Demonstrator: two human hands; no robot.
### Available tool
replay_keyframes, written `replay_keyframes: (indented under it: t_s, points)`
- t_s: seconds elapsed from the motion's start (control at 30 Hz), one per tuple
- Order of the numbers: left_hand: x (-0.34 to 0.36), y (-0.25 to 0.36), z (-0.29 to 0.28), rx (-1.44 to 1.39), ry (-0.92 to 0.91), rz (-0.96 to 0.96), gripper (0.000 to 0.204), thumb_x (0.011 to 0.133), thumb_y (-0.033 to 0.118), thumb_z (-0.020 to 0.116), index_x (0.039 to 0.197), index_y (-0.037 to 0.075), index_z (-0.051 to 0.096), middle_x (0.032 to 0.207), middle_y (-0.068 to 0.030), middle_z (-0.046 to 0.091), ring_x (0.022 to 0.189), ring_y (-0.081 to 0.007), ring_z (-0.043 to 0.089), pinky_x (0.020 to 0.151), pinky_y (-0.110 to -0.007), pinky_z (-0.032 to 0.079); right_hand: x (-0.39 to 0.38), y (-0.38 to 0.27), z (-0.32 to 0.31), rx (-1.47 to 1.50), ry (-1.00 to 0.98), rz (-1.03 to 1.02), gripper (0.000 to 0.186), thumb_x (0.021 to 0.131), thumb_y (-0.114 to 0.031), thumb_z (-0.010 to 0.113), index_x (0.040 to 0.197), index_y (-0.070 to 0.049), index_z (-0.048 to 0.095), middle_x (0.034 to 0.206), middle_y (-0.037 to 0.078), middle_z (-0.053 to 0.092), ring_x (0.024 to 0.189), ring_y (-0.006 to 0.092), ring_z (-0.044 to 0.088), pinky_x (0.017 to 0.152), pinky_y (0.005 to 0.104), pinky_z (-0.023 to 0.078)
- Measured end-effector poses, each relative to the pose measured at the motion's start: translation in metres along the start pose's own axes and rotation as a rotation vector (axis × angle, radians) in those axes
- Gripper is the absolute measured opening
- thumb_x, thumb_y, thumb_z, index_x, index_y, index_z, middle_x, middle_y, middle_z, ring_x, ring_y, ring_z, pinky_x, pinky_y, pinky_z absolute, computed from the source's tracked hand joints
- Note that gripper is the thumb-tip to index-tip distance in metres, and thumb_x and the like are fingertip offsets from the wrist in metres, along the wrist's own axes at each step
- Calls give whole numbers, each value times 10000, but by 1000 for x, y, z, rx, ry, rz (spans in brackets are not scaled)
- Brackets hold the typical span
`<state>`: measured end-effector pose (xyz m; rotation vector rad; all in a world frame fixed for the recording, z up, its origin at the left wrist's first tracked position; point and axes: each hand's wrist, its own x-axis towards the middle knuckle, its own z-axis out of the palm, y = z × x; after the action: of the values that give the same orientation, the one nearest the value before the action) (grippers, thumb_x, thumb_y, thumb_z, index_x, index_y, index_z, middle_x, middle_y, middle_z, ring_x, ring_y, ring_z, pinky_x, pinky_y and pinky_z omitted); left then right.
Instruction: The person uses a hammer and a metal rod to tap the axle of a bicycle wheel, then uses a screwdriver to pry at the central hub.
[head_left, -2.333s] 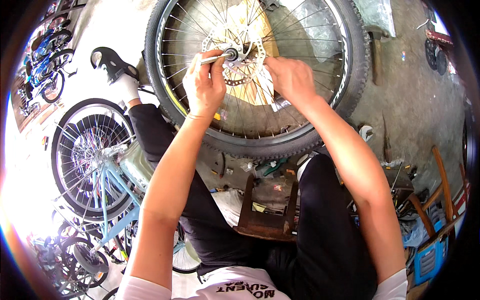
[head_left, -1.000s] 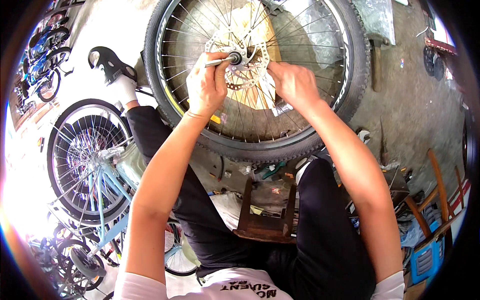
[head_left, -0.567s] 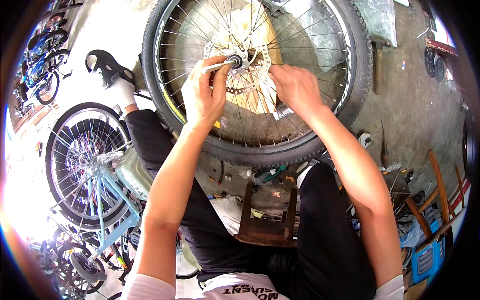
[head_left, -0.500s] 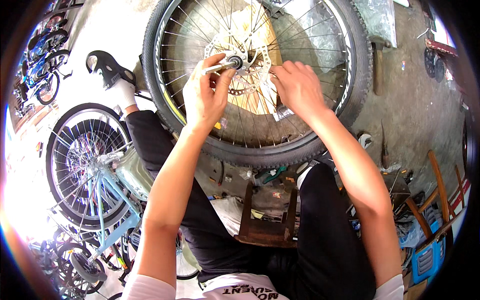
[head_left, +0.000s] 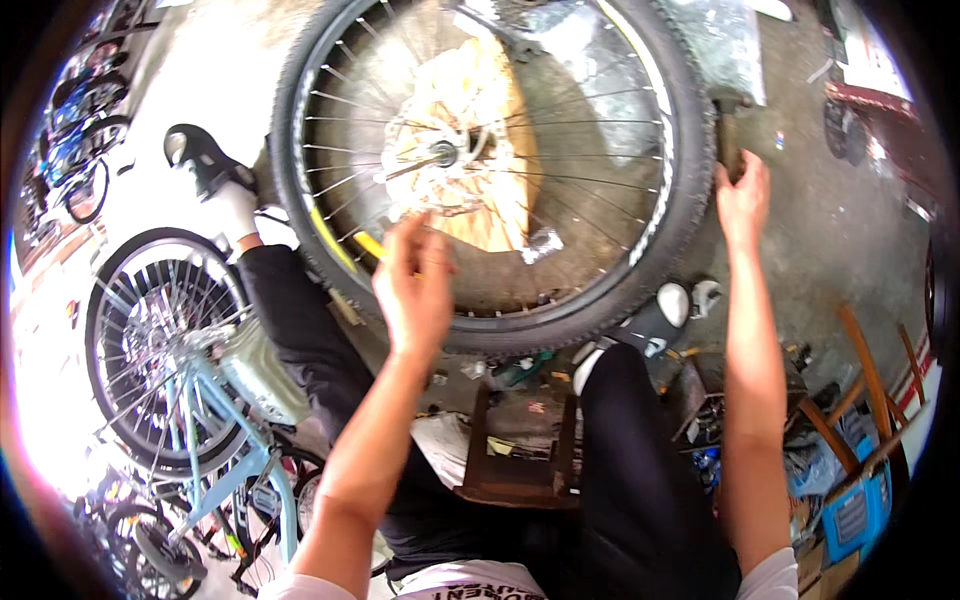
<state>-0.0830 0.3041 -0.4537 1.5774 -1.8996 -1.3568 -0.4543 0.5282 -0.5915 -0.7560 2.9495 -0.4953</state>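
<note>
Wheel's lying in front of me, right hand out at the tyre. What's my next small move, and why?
Probably grip the tyre firmly with the right hand to steady the wheel. The left hand hovers over the spokes, short of the hub, holding nothing visible.

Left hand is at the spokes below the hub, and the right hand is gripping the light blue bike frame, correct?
Not quite. The left hand is at the spokes, but the head view shows the right hand on the wheel's tyre, far from the light blue bike frame.
</note>
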Motion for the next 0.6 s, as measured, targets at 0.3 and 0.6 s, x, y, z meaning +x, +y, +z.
replay_keyframes:
  t_s: [0.3,0.6]
  points:
    - [-41,24,25,22,-279,-33,154,998,76,653,1133,28,709,884,-115,689,699,-205,665,662,-327,520,10,-37,-26,450,-212,330,323,885,-293,693,1035,-8,661,865,67,639,812,176,595,761,365,476]
    - [-20,57,20,69,-380,215,233,980,112,682,1197,27,675,1012,-128,695,841,-247,699,733,-329,544,-59,-125,-87,993,14,273,222,935,-113,643,1141,-51,585,842,-32,568,589,16,446,477,217,324]
